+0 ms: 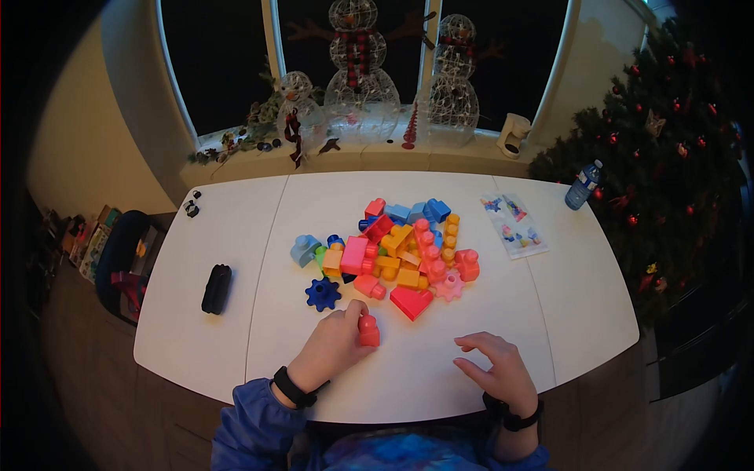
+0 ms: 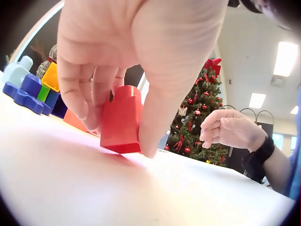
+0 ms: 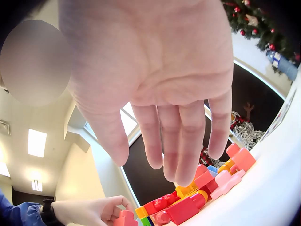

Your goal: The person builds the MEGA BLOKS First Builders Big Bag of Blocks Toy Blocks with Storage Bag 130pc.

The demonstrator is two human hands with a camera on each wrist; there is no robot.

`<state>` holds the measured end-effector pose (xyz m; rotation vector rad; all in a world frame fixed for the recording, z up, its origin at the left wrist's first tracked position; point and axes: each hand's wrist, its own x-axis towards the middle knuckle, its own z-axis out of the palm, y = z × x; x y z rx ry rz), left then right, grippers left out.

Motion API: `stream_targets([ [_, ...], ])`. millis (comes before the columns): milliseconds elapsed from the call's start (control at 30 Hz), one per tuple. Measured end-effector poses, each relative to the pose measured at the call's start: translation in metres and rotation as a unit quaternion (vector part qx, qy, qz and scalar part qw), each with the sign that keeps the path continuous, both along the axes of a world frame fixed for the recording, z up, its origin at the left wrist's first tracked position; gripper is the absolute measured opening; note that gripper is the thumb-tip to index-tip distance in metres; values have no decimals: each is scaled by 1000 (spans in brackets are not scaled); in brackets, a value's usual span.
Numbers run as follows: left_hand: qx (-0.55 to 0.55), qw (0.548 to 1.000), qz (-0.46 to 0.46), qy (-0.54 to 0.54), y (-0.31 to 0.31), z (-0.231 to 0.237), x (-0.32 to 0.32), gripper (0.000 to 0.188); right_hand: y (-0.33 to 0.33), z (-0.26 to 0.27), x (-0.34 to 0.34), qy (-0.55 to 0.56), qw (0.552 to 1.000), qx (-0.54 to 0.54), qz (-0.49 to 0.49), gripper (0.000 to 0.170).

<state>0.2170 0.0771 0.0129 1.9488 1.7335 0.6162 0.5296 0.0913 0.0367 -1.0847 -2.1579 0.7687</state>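
My left hand (image 1: pixel 332 344) pinches a small red-pink block (image 1: pixel 369 331) between thumb and fingers, in front of the block pile. In the left wrist view the block (image 2: pixel 121 121) is upright, low over or on the white table, with the thumb on one side and fingers on the other. My right hand (image 1: pixel 500 372) is held to the right, holding nothing, its fingers loosely extended; the right wrist view shows the palm (image 3: pixel 150 56) and relaxed fingers. Nearest in the pile are a red block (image 1: pixel 411 301), a pink block (image 1: pixel 369 286) and a dark blue gear (image 1: pixel 323 294).
Yellow blocks (image 1: pixel 389 267), a pink gear (image 1: pixel 450 285) and light blue blocks (image 1: pixel 305 250) lie in the pile. A black case (image 1: pixel 216 289) is at the left. At the right are a printed sheet (image 1: pixel 514 227) and a water bottle (image 1: pixel 583 186).
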Motion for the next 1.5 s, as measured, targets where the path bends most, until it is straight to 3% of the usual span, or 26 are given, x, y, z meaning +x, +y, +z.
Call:
stream_targets([
  [167,68,994,-49,-69,-11,-8,2,43,-1,0,-2,3,1000,-4,7,29],
  [333,58,995,-68,-37,-14,-12,2,36,0,2,-3,-14,1000,-1,17,30],
  [567,90,994,-56,-31,-16,-7,-2,45,24,41,-25,-67,990,68,99,32],
  [700,83,993,-82,-28,-18,1,-5,38,55,57,-62,-138,974,135,121,32],
  [900,67,993,-86,-37,-16,-2,-5,32,103,-3,-128,-180,959,182,122,31],
  [1333,54,995,-72,-33,-16,-3,-4,32,116,-29,-173,-285,933,206,75,20],
  [1433,58,995,-71,-37,-16,-3,-5,32,111,-22,-166,-234,954,164,87,31],
  [1500,62,995,-72,-37,-17,-3,-5,32,101,-1,-152,-133,975,138,113,29],
])
